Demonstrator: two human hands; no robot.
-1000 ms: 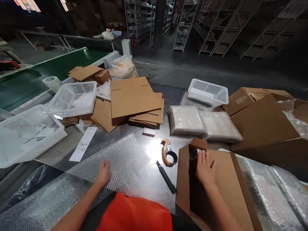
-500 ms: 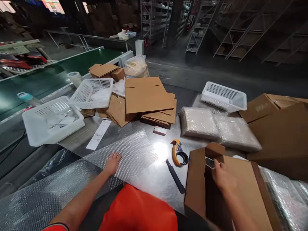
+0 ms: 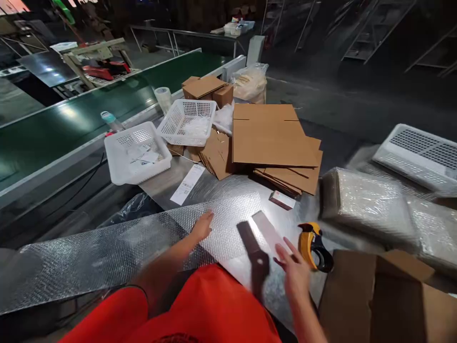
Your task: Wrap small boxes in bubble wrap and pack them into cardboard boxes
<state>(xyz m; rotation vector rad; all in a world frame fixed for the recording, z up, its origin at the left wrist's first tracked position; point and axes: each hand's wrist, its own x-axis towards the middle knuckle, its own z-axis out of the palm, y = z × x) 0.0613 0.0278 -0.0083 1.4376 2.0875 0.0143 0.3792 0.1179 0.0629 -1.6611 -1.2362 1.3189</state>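
My left hand (image 3: 203, 226) lies on a long sheet of bubble wrap (image 3: 117, 245), fingers stretched out near its right end. My right hand (image 3: 294, 269) holds a thin, flat, pale rectangular piece (image 3: 266, 227) by its near end, above the metal table. Glare washes out its surface, so its exact kind does not show. A dark shadow of hand and piece falls on the table to the left. Just right of my right hand lies a yellow and black tape dispenser (image 3: 307, 244). Farther back is a small red and white box (image 3: 282, 200).
Flat cardboard sheets (image 3: 267, 138) are stacked at the back. White plastic baskets (image 3: 160, 164) and a paper label (image 3: 187, 184) lie left. Bubble-wrapped packages (image 3: 371, 202) and an open carton (image 3: 348, 290) stand right. A green conveyor belt (image 3: 78, 112) runs behind.
My right hand has come out of the carton and moved left over the table, bringing the flat piece. My left hand stays on the bubble wrap. The view has turned left.
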